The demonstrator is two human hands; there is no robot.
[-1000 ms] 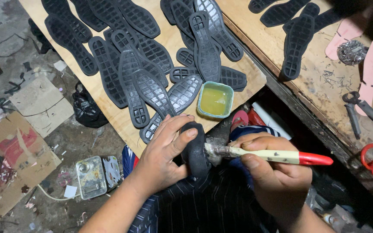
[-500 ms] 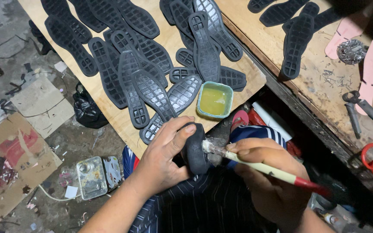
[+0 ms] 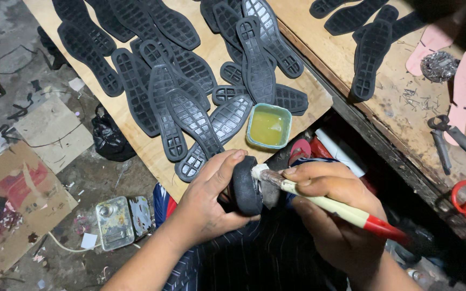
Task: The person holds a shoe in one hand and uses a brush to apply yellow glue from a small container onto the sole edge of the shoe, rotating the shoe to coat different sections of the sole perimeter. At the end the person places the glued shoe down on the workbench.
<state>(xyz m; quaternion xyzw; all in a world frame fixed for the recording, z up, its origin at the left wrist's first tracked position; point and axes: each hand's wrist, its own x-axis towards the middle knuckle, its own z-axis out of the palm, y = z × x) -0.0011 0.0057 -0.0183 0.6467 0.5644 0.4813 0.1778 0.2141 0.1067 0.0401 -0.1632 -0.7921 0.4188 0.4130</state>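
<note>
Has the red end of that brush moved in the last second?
Yes. The brush has swung: its red end dropped lower and away from the wooden board, while its bristles stayed against the black sole held in the left hand.

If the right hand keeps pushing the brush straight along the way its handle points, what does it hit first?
The right hand aims the cream and red handled brush up-left, so the bristles meet the black rubber shoe sole that the left hand holds on edge. They already look in contact, though depth is hard to judge.
</note>
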